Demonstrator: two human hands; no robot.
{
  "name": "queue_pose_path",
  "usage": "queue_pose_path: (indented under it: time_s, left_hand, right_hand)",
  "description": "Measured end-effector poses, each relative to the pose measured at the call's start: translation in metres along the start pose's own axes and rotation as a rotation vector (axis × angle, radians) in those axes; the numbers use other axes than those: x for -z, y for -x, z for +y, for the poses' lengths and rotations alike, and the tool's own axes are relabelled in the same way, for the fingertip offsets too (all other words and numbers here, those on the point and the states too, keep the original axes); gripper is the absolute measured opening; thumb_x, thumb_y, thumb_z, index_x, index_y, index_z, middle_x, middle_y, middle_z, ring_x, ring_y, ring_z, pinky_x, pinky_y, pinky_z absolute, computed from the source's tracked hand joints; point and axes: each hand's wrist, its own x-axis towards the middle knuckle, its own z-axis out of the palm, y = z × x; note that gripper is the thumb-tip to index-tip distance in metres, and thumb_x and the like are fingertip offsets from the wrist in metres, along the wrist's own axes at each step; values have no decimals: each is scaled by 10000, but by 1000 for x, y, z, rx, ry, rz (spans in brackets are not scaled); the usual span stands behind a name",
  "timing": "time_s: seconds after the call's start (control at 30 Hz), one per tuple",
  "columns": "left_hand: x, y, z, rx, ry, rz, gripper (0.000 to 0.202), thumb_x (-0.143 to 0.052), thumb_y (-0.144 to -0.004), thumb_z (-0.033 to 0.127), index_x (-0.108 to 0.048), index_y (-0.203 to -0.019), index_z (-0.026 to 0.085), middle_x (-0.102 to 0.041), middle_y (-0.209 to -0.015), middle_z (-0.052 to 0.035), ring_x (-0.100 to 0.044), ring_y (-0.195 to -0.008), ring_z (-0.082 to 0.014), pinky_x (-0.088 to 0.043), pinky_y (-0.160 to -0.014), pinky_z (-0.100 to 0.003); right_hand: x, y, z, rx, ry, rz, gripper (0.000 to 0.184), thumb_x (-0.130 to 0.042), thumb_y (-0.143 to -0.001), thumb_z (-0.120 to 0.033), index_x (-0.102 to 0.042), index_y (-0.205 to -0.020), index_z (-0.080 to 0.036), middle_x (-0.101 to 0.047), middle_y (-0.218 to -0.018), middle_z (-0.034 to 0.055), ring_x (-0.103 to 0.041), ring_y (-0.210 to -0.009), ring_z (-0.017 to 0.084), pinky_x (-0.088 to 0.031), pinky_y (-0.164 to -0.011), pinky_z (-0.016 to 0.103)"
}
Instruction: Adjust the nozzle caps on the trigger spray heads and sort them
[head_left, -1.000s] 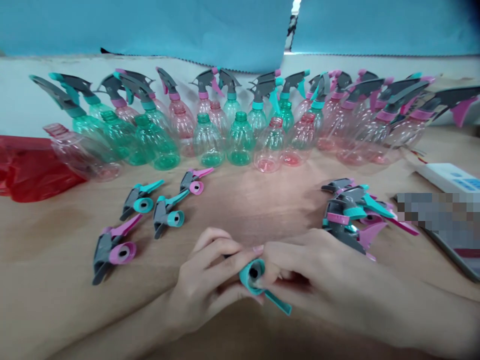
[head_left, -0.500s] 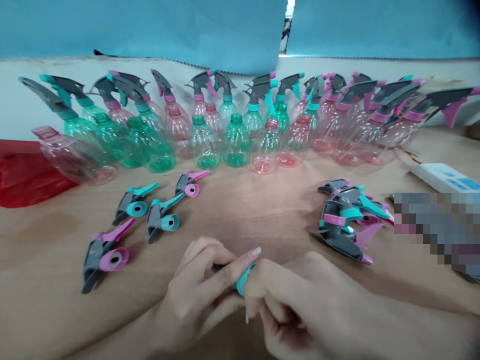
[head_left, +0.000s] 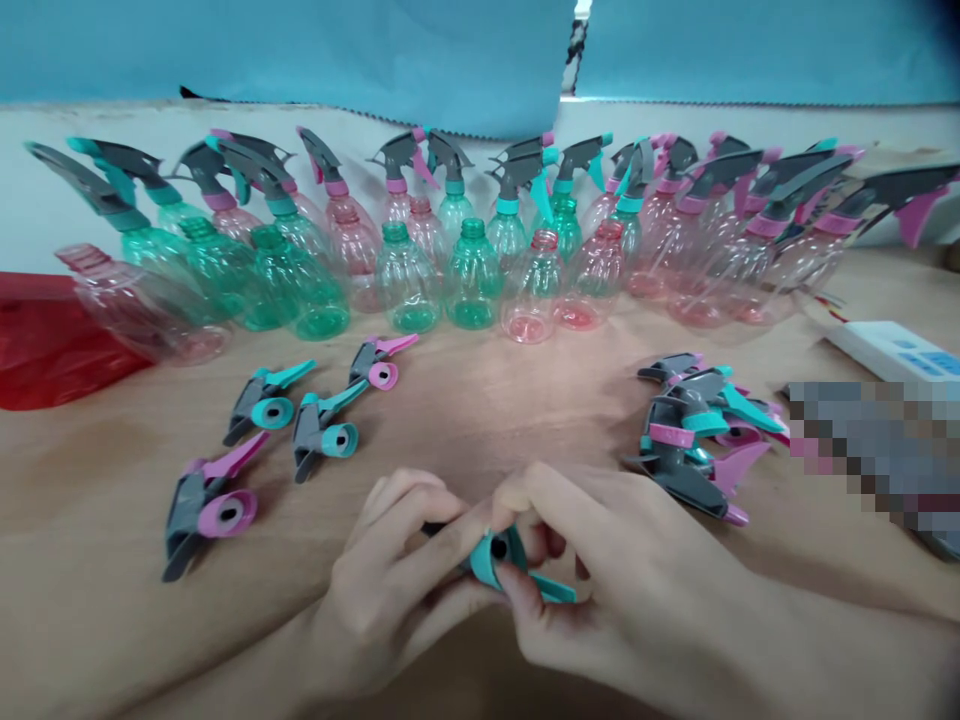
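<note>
Between both hands, near the table's front, is a grey and teal trigger sprayer head (head_left: 486,562). My left hand (head_left: 405,570) is closed around its grey body, which the fingers mostly hide. The thumb and fingers of my right hand (head_left: 592,570) grip the teal collar, whose round opening faces me. A teal trigger sticks out below the right fingers. Left of my hands lie several loose sprayer heads, among them a pink one (head_left: 227,512) and a teal one (head_left: 340,440). A pile of sprayer heads (head_left: 686,430) lies beyond my right hand.
Along the back wall stand several pink and green bottles, some with sprayer heads, others uncapped like this green bottle (head_left: 473,280). A red plastic bag (head_left: 60,345) is at the left. A white box (head_left: 896,348) and a blurred-out flat object (head_left: 877,460) sit at the right.
My right hand has shifted its grip and its fingers have opened up around the collar, so the opening and teal trigger now show. The left hand keeps its hold.
</note>
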Motion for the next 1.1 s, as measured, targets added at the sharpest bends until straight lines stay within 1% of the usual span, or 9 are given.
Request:
queue_pose_path:
  time_s: [0.07,0.17,0.27,0.37,0.5,0.6,0.73,0.93,1.1]
  left_hand:
    - [0,0,1,19,-11,-8,293,-466,-944,321,-580,-1177,184,-527,-830,-58,-484,-800,-193,-446,-660,-314]
    - [-1,-1,1,37,-35,3,358,-485,-936,323,-537,-1256,170,-541,-827,-56,-484,-804,-195,-443,-684,-323]
    - [-2,0,0,27,-68,17,383,-504,-930,323,-521,-1277,163,-546,-839,-51,-482,-816,-190,-446,-704,-325]
    - [-2,0,0,22,-80,16,381,-505,-930,330,-523,-1276,171,-553,-841,-48,-485,-820,-193,-446,-702,-330]
    - [-1,-2,2,35,-77,23,355,-498,-936,301,-527,-1265,169,-560,-849,-51,-488,-820,-192,-442,-709,-332]
    - [-1,-4,2,61,-65,29,328,-505,-934,286,-541,-1246,190,-566,-846,-41,-494,-809,-182,-449,-698,-323]
    - [-4,-6,2,111,-18,56,316,-519,-924,329,-567,-1213,210,-563,-822,-29,-493,-777,-173,-449,-665,-309]
    - [-7,-6,3,165,5,64,318,-518,-918,374,-586,-1180,207,-554,-805,-21,-493,-768,-169,-427,-670,-311]
    - [-5,-6,5,192,1,60,319,-534,-907,394,-598,-1169,223,-567,-802,-20,-502,-758,-167,-427,-665,-310]
  right_hand:
    - [-1,-1,0,44,143,63,91,-461,-706,-101,-540,-715,-146,-564,-657,-3,-531,-585,123,-360,-447,239]
    - [-4,1,-2,113,298,136,187,-460,-758,-98,-603,-642,-131,-570,-603,29,-553,-570,164,-376,-436,274]
    - [-6,6,-5,155,344,146,230,-479,-791,-89,-671,-670,-120,-596,-575,33,-540,-533,171,-393,-437,294]
    - [-8,10,-7,167,393,177,233,-488,-805,-81,-694,-705,-129,-624,-601,30,-523,-526,168,-374,-410,297]
    - [-10,11,-7,194,402,185,270,-492,-807,-65,-652,-609,-155,-627,-604,23,-504,-527,159,-375,-419,296]
    - [-10,9,-5,203,405,184,265,-493,-798,-50,-644,-610,-159,-613,-589,14,-495,-530,157,-373,-434,299]
    - [-9,7,-2,194,418,170,270,-488,-784,-41,-630,-596,-171,-602,-578,5,-473,-516,151,-354,-426,298]
    - [-6,8,2,173,397,156,231,-488,-792,-63,-654,-673,-171,-614,-610,-11,-500,-561,153,-364,-424,286]
    - [-3,4,5,173,324,170,212,-499,-797,-83,-675,-707,-161,-632,-616,-8,-500,-543,138,-415,-468,270]
